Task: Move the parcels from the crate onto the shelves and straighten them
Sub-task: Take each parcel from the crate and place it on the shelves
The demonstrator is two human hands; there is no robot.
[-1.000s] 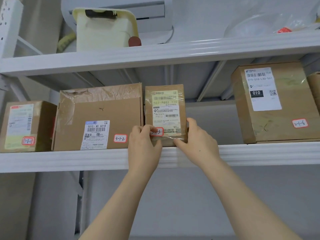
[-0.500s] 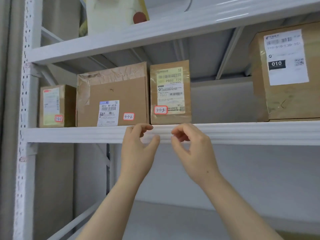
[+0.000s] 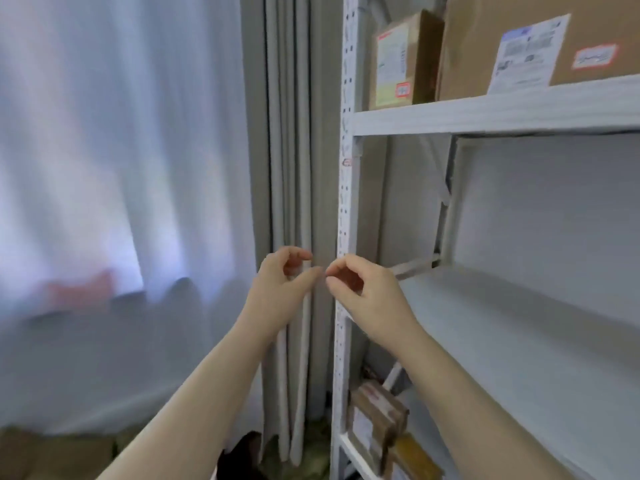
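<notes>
1. Brown cardboard parcels point(image 3: 403, 60) stand on the white metal upper shelf point(image 3: 485, 112), labels outward.
2. Left hand point(image 3: 284, 289) and right hand point(image 3: 363, 294) hover close together below it, fingers loosely curled, both empty.
3. Seemingly between parcels: the crate is out of view, so the next move likely means turning to it and grasping another.

White curtain point(image 3: 104, 168) beside grey drape point(image 3: 289, 133)
</notes>
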